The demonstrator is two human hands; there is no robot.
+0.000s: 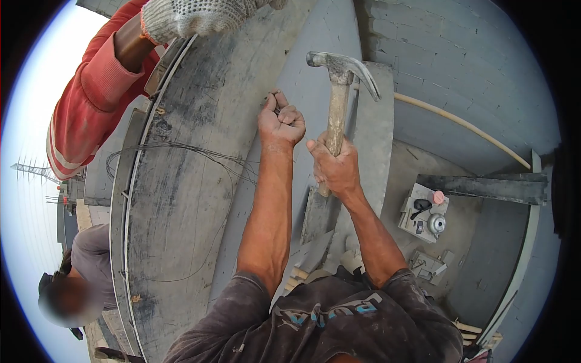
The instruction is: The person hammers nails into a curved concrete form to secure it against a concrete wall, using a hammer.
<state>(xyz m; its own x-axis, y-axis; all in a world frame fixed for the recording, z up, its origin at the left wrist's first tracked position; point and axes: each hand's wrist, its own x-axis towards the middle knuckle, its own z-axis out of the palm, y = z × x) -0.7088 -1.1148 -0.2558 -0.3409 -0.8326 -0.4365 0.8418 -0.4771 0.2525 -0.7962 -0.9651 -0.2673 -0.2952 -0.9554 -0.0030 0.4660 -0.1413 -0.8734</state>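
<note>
My right hand (338, 164) is wrapped round the wooden handle of a claw hammer (337, 115), held upright with its metal head at the top. To its left, my left hand (281, 121) is raised palm up with curled fingers, thumb and index finger close together. Whatever those fingers hold is too small to make out. Both hands are over a grey sloping surface (296, 78) beside a broad, stained board (187, 181). Thin dark wires (181, 147) lie in loops across that board.
A co-worker's gloved hand (196, 17) and red sleeve (100, 100) reach in at upper left. Another person (91, 266) is at lower left. Below right, a small table (408, 221) holds a kettle (436, 224). A wooden pole (460, 124) leans by the block wall (460, 66).
</note>
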